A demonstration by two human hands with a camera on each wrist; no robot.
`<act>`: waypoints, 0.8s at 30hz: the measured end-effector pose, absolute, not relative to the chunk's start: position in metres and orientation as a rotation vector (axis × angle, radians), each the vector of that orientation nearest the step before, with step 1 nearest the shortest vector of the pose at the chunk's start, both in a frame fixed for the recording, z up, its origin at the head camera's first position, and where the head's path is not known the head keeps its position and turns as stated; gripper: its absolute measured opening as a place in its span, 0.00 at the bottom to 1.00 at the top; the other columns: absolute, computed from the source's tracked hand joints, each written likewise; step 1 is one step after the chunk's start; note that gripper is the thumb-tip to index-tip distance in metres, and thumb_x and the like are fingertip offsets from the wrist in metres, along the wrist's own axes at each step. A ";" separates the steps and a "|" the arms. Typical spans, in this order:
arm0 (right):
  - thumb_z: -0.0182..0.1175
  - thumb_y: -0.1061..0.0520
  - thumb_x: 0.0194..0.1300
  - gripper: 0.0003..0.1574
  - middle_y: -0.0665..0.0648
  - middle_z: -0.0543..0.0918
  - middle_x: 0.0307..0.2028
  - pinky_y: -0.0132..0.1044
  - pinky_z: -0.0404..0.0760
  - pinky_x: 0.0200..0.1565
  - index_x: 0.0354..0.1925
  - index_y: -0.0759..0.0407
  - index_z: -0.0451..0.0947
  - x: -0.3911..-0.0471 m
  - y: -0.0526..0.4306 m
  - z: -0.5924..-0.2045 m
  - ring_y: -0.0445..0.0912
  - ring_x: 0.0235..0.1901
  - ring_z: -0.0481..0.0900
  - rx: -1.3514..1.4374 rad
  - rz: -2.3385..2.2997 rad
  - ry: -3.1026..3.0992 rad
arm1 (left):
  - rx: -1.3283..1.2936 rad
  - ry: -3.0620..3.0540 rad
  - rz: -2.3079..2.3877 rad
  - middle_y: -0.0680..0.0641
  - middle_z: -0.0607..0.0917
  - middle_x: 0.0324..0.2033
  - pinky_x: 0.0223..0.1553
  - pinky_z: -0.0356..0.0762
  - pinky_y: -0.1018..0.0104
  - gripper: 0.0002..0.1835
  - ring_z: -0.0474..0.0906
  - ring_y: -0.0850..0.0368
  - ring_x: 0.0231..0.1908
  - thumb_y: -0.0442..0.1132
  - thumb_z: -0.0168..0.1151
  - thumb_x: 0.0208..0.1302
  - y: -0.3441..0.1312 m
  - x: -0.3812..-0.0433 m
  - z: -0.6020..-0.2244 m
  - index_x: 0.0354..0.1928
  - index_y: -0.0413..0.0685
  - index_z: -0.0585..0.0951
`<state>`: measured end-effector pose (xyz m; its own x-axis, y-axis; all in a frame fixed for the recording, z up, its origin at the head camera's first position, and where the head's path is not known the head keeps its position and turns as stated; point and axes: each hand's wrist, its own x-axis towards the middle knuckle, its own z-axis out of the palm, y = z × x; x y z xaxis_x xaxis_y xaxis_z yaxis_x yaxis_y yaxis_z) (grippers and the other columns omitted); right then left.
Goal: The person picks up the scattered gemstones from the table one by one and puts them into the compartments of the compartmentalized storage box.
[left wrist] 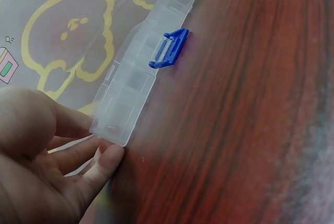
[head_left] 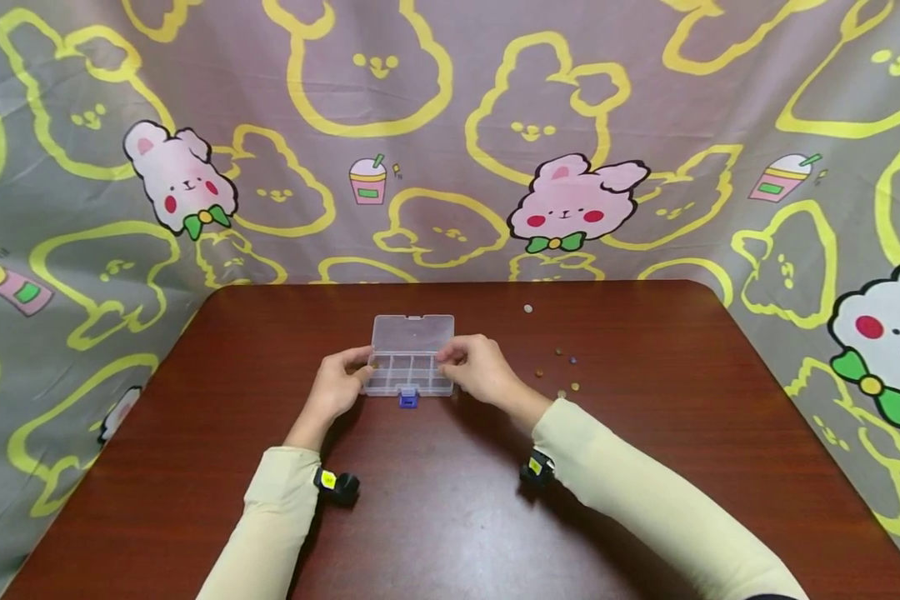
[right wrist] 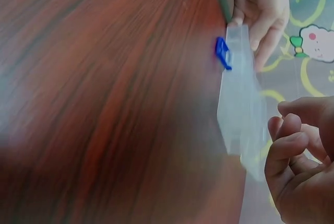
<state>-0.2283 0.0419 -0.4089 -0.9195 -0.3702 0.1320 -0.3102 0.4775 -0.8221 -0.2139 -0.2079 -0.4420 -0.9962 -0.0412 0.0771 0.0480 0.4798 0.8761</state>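
A clear plastic compartment box [head_left: 410,374] lies on the table with its hinged lid [head_left: 414,333] raised toward the back and a blue latch [head_left: 408,399] at the front. My left hand [head_left: 337,385] holds the box's left end, thumb at the front corner in the left wrist view. A tiny yellowish thing shows by the thumb. Beside the right end is my right hand [head_left: 482,367], its fingers loosely bent. In the right wrist view those fingers [right wrist: 286,145] stand a little apart from the box, with nothing visible between them.
Several tiny coloured pieces [head_left: 575,387] are scattered on the brown table [head_left: 435,500] to the right of my right hand. A small whitish piece [head_left: 528,308] lies farther back. A patterned curtain [head_left: 450,150] encloses the table's back and sides.
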 end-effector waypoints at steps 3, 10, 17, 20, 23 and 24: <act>0.68 0.65 0.62 0.06 0.52 0.84 0.27 0.34 0.79 0.21 0.39 0.65 0.85 -0.225 0.054 -0.410 0.42 0.17 0.76 -0.573 -1.470 2.629 | 0.009 -2.634 -1.562 0.30 0.82 0.52 0.27 0.79 0.70 0.19 0.81 0.48 0.36 0.24 0.57 0.68 -0.207 -0.213 -0.442 0.61 0.28 0.77; 0.68 0.65 0.61 0.07 0.52 0.84 0.26 0.35 0.79 0.20 0.40 0.65 0.85 -0.219 0.085 -0.412 0.42 0.16 0.75 -0.557 -1.461 2.665 | 0.029 -2.636 -1.588 0.30 0.81 0.53 0.28 0.80 0.71 0.19 0.80 0.50 0.35 0.24 0.56 0.69 -0.206 -0.213 -0.442 0.61 0.28 0.77; 0.68 0.66 0.61 0.08 0.52 0.84 0.26 0.36 0.79 0.21 0.41 0.66 0.84 -0.211 0.115 -0.416 0.46 0.17 0.78 -0.504 -1.443 2.681 | 0.024 -2.627 -1.600 0.29 0.81 0.53 0.27 0.79 0.72 0.19 0.80 0.48 0.35 0.23 0.55 0.69 -0.206 -0.212 -0.441 0.61 0.27 0.76; 0.68 0.66 0.61 0.09 0.53 0.85 0.26 0.35 0.79 0.21 0.41 0.66 0.84 -0.207 0.126 -0.419 0.46 0.17 0.78 -0.493 -1.435 2.683 | 0.023 -2.628 -1.604 0.29 0.81 0.53 0.27 0.79 0.71 0.19 0.80 0.48 0.35 0.23 0.55 0.69 -0.207 -0.212 -0.440 0.61 0.27 0.76; 0.68 0.66 0.60 0.09 0.53 0.85 0.26 0.34 0.78 0.20 0.41 0.65 0.84 -0.204 0.135 -0.422 0.42 0.16 0.76 -0.484 -1.412 2.693 | 0.021 -2.627 -1.607 0.28 0.81 0.54 0.27 0.79 0.71 0.19 0.80 0.48 0.35 0.23 0.55 0.69 -0.206 -0.211 -0.440 0.61 0.27 0.76; 0.68 0.66 0.59 0.09 0.53 0.85 0.26 0.34 0.78 0.20 0.41 0.65 0.84 -0.203 0.137 -0.423 0.42 0.16 0.76 -0.488 -1.406 2.699 | 0.021 -2.628 -1.607 0.28 0.81 0.54 0.27 0.79 0.71 0.19 0.80 0.49 0.35 0.23 0.55 0.69 -0.206 -0.211 -0.441 0.61 0.27 0.76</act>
<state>-0.2028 0.1373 -0.4234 -0.9482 -0.3040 0.0921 -0.2497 0.5344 -0.8075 -0.2112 -0.2060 -0.4405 -0.9980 -0.0436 0.0448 0.0201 0.4560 0.8898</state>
